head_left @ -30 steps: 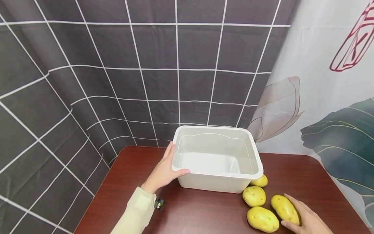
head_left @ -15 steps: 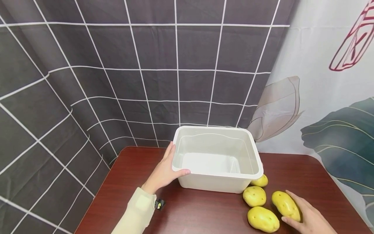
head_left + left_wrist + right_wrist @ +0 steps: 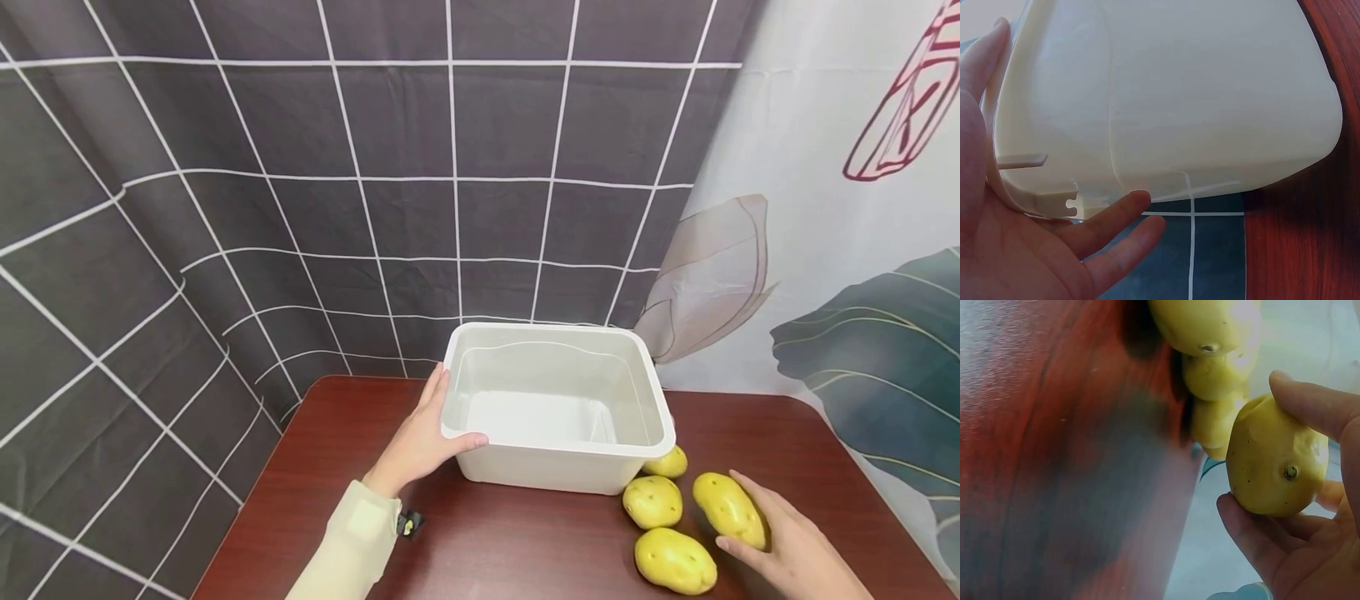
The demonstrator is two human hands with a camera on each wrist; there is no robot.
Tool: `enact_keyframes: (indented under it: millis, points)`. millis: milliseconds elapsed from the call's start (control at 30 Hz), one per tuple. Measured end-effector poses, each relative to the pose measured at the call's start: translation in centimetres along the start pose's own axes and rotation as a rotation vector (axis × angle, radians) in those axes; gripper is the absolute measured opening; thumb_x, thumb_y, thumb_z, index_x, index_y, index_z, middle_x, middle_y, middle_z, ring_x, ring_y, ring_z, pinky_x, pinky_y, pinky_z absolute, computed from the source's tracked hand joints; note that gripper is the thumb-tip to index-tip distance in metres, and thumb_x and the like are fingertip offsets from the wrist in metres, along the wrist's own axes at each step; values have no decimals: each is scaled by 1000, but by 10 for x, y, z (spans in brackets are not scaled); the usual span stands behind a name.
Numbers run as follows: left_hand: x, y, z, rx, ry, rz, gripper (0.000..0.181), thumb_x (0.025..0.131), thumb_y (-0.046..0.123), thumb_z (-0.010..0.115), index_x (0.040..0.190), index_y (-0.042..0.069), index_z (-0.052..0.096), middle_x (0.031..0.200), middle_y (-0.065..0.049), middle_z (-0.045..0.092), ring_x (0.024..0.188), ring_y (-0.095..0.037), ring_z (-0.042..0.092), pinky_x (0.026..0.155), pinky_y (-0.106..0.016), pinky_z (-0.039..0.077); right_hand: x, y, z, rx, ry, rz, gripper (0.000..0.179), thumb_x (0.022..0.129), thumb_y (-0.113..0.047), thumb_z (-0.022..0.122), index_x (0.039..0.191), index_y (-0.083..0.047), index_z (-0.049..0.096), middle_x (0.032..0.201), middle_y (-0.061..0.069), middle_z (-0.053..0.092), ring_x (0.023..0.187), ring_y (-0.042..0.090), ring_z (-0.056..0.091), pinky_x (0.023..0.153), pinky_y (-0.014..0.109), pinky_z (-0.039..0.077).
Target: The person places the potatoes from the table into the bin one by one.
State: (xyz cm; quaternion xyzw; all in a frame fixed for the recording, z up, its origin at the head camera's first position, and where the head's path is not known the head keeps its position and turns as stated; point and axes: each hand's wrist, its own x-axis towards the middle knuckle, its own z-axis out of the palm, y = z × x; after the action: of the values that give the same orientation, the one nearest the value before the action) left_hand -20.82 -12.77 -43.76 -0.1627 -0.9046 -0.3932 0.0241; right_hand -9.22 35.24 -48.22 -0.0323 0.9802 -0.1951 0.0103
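Note:
My left hand holds the near left corner of a white plastic bin. Its thumb lies along the front rim, and its other fingers reach along the left side. In the left wrist view, two fingers extend beside the bin's outer wall. My right hand grips a yellow potato between thumb and fingers, raised over the table at the right. The right wrist view has the same potato close up, the thumb on one side and fingertips on the other.
Three more potatoes, the nearest, a middle one and a far one partly behind the bin, line up by its right end. The brown table meets a dark gridded cloth and a pale printed curtain.
My right hand has moved the gripped potato slightly up and away from the nearest one. My left hand and the bin have stayed in place.

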Motion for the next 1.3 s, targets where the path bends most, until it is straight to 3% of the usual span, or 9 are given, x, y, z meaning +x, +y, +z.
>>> enact_keyframes:
  millis: [267,667,900,1300]
  points:
    - [-1,0,-1,5,1,-10,121,75,63,80,162,9,14,169,5,4,144,-30,36,112,-49,37,3,-7,-8,16,55,-20,104,76,-58,81,144,8,39,126,28,55,100,38,57,81,64,51]
    - [-1,0,-1,12,8,-6,120,76,60,81,162,9,15,168,6,5,143,-30,39,111,-49,38,6,-13,-16,21,168,-84,98,78,-45,85,148,6,38,131,29,53,108,42,55,81,62,46]
    - [0,1,0,20,16,-1,119,76,59,82,161,8,16,168,4,6,142,-30,41,110,-49,38,8,-14,-26,7,162,-64,100,79,-47,84,149,7,36,129,29,53,101,40,55,74,55,48]
    - [-1,0,1,7,16,1,120,75,61,81,161,9,15,168,6,5,142,-30,40,111,-48,37,13,-20,-33,14,220,-94,98,79,-43,86,147,9,38,127,32,54,100,43,56,73,58,46]
